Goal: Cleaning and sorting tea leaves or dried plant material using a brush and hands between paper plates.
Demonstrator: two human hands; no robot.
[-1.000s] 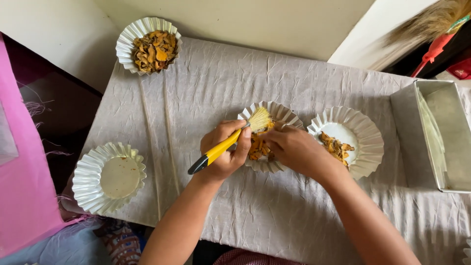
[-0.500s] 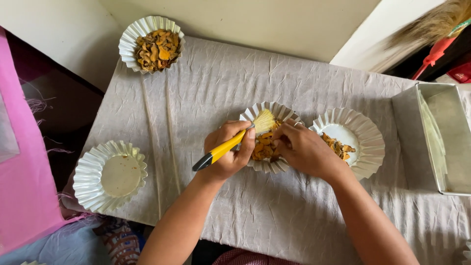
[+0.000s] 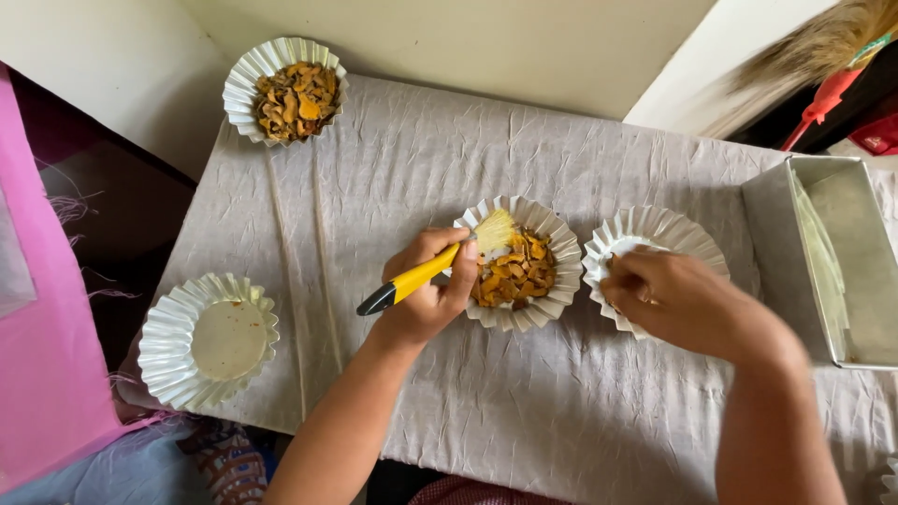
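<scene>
Head view: left hand (image 3: 426, 295) grips brush (image 3: 440, 265) over middle tray (image 3: 552, 304); right hand (image 3: 669, 299) curled over right tray (image 3: 697, 238).

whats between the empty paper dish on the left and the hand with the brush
Only bare wrinkled grey cloth lies between the empty paper dish and the left hand holding the yellow-handled brush, as the head view shows.

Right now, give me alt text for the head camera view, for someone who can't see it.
A person's left hand holds a yellow-handled brush over a fluted paper dish of orange-brown pieces, while the right hand reaches into the neighbouring paper dish. Both sit on a creased grey cloth, with a metal tin alongside.
</scene>
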